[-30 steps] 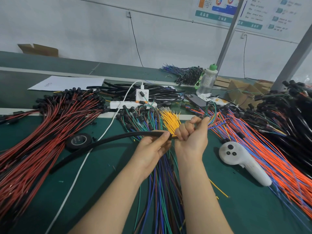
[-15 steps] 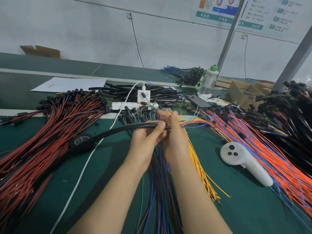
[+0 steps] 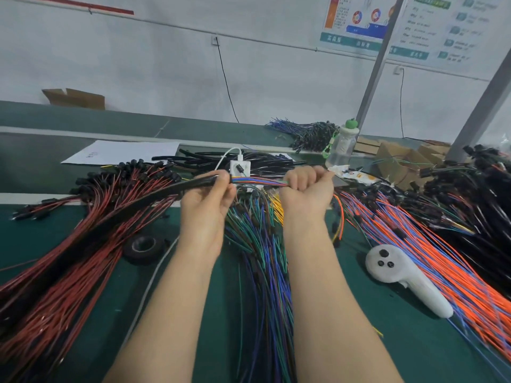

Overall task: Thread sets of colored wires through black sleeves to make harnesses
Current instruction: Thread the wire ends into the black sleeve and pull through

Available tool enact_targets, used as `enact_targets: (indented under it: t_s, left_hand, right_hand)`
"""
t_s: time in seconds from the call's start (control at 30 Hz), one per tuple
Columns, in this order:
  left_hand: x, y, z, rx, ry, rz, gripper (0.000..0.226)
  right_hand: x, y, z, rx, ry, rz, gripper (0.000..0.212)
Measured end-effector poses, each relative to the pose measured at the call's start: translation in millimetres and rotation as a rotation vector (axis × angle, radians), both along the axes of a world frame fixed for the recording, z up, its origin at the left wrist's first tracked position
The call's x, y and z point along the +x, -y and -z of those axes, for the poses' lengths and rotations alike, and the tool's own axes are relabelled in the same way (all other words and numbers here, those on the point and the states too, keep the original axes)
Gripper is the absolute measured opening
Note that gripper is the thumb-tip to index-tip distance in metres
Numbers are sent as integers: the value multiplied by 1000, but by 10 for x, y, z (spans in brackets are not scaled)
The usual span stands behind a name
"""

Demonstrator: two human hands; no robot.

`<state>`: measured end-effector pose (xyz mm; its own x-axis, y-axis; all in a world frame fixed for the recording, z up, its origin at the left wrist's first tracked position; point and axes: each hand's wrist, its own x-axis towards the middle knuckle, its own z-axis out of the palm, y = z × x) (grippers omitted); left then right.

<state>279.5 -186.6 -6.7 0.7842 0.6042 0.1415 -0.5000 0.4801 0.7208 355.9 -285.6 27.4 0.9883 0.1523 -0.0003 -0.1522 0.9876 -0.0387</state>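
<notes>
Your left hand [image 3: 206, 205] pinches the open end of the black sleeve [image 3: 166, 193] between thumb and fingertips, just in front of the white charger [image 3: 240, 168] and slightly to its left. From there the sleeve trails away to the left and toward you, over the red wires [image 3: 69, 272]. Your right hand [image 3: 305, 193] is closed in a fist round the set of colored wires [image 3: 258, 181], to the charger's right. The set runs taut and level between your hands, directly in front of the charger, above the worktop [image 3: 345, 272]. Its left end appears to enter the sleeve's mouth, though blur hides the junction.
</notes>
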Motion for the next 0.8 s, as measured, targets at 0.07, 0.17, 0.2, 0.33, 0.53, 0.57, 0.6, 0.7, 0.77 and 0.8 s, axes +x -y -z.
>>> enact_targets:
  t_s: [0.07, 0.17, 0.2, 0.33, 0.53, 0.57, 0.6, 0.7, 0.77, 0.8]
  left_hand:
    - [43, 177, 11, 148, -54, 30, 15]
    - [61, 271, 1, 151, -83, 60, 15]
    - [57, 221, -17, 76, -65, 70, 14]
    - [14, -38, -35, -167, -35, 74, 17]
    - [45, 216, 72, 4, -127, 193, 14]
    - [62, 283, 70, 58, -123, 202, 14]
    - [76, 323, 64, 92, -119, 202, 13]
    - [82, 296, 58, 154, -114, 239, 11]
    - [77, 239, 92, 225, -169, 266, 8]
    - [61, 209, 112, 239, -200, 275, 6]
  right_hand:
    - [-93, -187, 3, -143, 15, 26, 46]
    - [-168, -321, 75, -350, 56, 37, 46]
    - [-183, -289, 116, -410, 80, 19, 44]
    - [-126, 29, 258, -158, 83, -2, 27]
    - [-126, -69, 213, -169, 29, 70, 48]
    - [-163, -125, 215, -232, 29, 83, 48]
    - [-187, -159, 230, -275, 25, 94, 48]
    - [-206, -162, 295, -379, 13, 81, 48]
    - [-190, -120, 345, -396, -5, 87, 47]
    - [-182, -96, 374, -424, -17, 105, 47]
